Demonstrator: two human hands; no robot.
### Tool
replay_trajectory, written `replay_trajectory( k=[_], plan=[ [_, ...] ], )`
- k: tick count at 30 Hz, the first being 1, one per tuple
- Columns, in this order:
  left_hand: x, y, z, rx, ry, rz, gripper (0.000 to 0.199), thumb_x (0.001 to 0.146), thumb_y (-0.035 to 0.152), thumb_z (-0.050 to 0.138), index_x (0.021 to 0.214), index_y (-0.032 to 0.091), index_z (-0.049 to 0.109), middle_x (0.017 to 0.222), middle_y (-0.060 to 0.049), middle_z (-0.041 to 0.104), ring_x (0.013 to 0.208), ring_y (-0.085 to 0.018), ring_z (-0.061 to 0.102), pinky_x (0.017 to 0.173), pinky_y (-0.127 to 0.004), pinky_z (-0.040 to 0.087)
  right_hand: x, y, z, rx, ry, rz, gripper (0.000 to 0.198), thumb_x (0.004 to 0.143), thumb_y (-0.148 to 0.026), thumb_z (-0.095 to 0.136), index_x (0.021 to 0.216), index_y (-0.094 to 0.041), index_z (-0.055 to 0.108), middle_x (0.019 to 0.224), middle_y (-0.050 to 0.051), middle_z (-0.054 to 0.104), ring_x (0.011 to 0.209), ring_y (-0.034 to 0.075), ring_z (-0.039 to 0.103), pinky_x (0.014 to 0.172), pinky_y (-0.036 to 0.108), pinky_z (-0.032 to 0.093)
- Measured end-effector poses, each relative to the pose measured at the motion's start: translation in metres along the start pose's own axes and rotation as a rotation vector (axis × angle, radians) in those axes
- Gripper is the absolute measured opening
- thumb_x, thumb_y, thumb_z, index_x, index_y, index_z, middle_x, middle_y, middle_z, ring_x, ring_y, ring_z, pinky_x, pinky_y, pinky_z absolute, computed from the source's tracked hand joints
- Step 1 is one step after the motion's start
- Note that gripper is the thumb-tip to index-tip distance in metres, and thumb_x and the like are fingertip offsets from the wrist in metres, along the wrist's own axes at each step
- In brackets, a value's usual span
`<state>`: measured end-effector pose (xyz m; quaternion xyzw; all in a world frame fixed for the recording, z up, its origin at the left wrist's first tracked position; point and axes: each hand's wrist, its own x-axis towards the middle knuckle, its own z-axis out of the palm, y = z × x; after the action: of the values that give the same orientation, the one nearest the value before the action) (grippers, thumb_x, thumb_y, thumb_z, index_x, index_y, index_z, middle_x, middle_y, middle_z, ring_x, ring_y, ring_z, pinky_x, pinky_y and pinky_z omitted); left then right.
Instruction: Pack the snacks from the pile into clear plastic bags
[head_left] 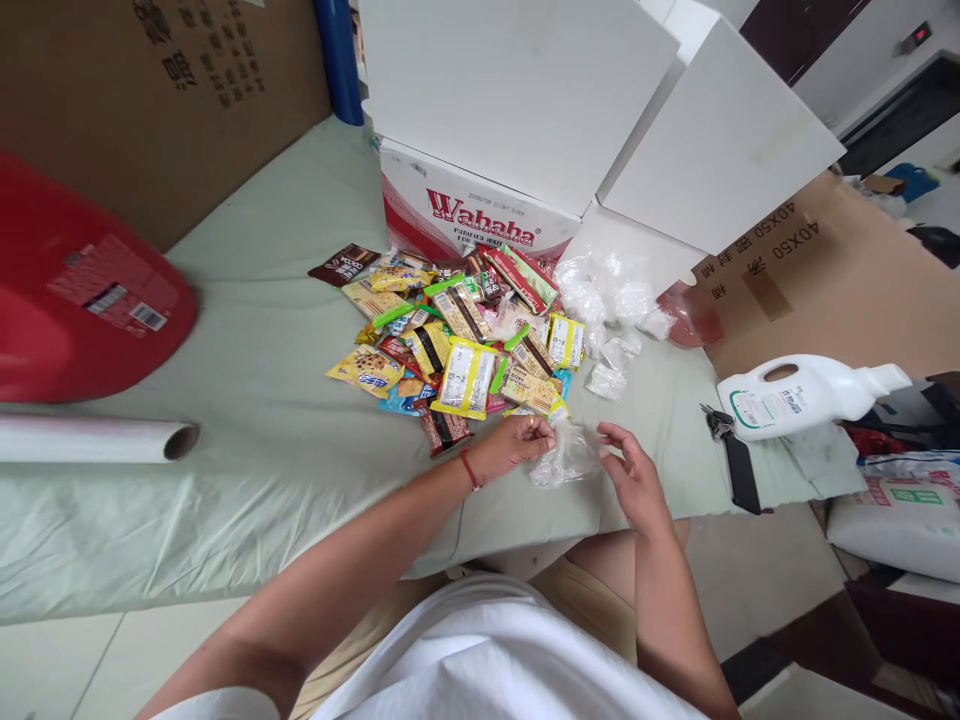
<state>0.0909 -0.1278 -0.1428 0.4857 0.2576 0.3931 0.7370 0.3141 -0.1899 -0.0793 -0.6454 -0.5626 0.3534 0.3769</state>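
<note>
My left hand (517, 446), with a red string on its wrist, pinches the top left of a crumpled clear plastic bag (562, 462) near the table's front edge. At the bag's right side is my right hand (634, 478), its thumb and forefinger curved and apart. I cannot tell whether its fingertips touch the plastic. Just beyond both hands spreads a pile of wrapped snacks, among them a yellow-edged packet (465, 378), a cookie packet (367, 370) and a dark cocoa packet (343, 265). Several bunched clear plastic bags (607, 300) lie right of the pile.
White boxes (517, 90) and a Wahaha carton (480, 205) stand behind the pile. Leftward are a red container (90, 290) and a white roll (90, 440). A white bottle (802, 395) and keys with a black holder (739, 470) lie on the right.
</note>
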Motion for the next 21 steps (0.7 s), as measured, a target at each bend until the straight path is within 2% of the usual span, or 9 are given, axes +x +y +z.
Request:
replay_trajectory(
  k=[3, 6, 9, 16, 19, 21],
  plan=[
    [-0.001, -0.001, 0.003, 0.016, -0.007, 0.024, 0.043, 0.073, 0.057, 0.083, 0.075, 0.018, 0.065, 0.069, 0.002, 0.059, 0.064, -0.012, 0.049, 0.063, -0.027, 0.037, 0.005, -0.005, 0.015, -0.013, 0.002, -0.052, 0.050, 0.080, -0.042, 0.080, 0.126, -0.028, 0.068, 0.131, 0.008, 0.066, 0.116, 0.024, 0.060, 0.094, 0.036, 0.051],
    [-0.002, 0.001, 0.004, 0.020, -0.008, 0.044, 0.044, 0.073, 0.058, 0.082, 0.076, 0.018, 0.065, 0.069, 0.002, 0.059, 0.065, -0.012, 0.050, 0.063, -0.027, 0.038, 0.011, -0.004, 0.029, -0.058, -0.031, -0.053, 0.031, 0.081, -0.041, 0.079, 0.107, -0.024, 0.075, 0.104, 0.005, 0.072, 0.093, 0.021, 0.063, 0.084, 0.033, 0.050],
    [-0.003, 0.004, 0.002, -0.026, 0.030, 0.037, 0.049, 0.074, 0.062, 0.082, 0.078, 0.018, 0.062, 0.070, 0.003, 0.055, 0.064, -0.011, 0.048, 0.063, -0.026, 0.038, 0.016, 0.001, 0.032, 0.016, 0.065, -0.005, 0.024, 0.085, -0.044, 0.073, 0.093, -0.021, 0.075, 0.082, 0.001, 0.069, 0.073, 0.017, 0.058, 0.071, 0.030, 0.046],
    [-0.001, 0.006, -0.003, -0.215, 0.133, 0.003, 0.052, 0.070, 0.061, 0.086, 0.080, 0.019, 0.057, 0.070, 0.004, 0.053, 0.063, -0.010, 0.047, 0.065, -0.025, 0.038, 0.014, 0.019, 0.012, 0.293, 0.267, 0.041, 0.029, 0.077, -0.044, 0.081, 0.092, -0.020, 0.074, 0.074, -0.002, 0.061, 0.065, 0.012, 0.048, 0.062, 0.025, 0.039],
    [-0.001, 0.006, 0.000, -0.258, 0.132, -0.023, 0.051, 0.070, 0.059, 0.087, 0.080, 0.019, 0.056, 0.072, 0.004, 0.053, 0.066, -0.010, 0.048, 0.067, -0.025, 0.039, 0.014, 0.031, 0.009, 0.377, 0.272, 0.097, 0.036, 0.075, -0.047, 0.081, 0.095, -0.020, 0.072, 0.078, -0.001, 0.062, 0.065, 0.013, 0.050, 0.060, 0.026, 0.041],
    [-0.002, 0.006, 0.002, -0.287, 0.145, -0.043, 0.052, 0.069, 0.059, 0.087, 0.081, 0.020, 0.055, 0.076, 0.003, 0.053, 0.070, -0.011, 0.050, 0.068, -0.025, 0.041, 0.013, 0.036, 0.010, 0.308, 0.259, 0.095, 0.039, 0.078, -0.050, 0.078, 0.102, -0.020, 0.070, 0.084, 0.002, 0.064, 0.068, 0.014, 0.052, 0.062, 0.027, 0.045]
  ],
)
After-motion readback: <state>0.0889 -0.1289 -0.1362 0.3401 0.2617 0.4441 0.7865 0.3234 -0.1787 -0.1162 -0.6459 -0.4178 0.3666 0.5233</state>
